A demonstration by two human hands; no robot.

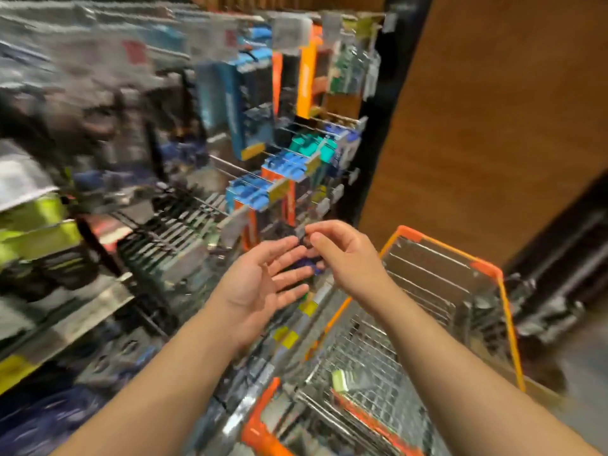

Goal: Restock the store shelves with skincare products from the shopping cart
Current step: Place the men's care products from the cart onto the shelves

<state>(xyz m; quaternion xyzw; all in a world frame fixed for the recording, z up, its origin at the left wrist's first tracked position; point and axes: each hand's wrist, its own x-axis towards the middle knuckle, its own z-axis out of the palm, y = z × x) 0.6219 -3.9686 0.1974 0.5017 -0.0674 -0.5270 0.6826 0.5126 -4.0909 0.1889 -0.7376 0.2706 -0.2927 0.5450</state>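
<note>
My right hand (342, 255) pinches a small dark pack (301, 232) at mid-frame, grip tight on its top; my left hand (263, 284) lies spread beneath. I judge I'm hanging it: next, thread it onto a peg (243, 172). Cart (508, 311) lower right.

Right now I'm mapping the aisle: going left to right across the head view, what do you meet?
Yellow-green packs → blue boxes on pegs → left hand → right hand → cart.
</note>
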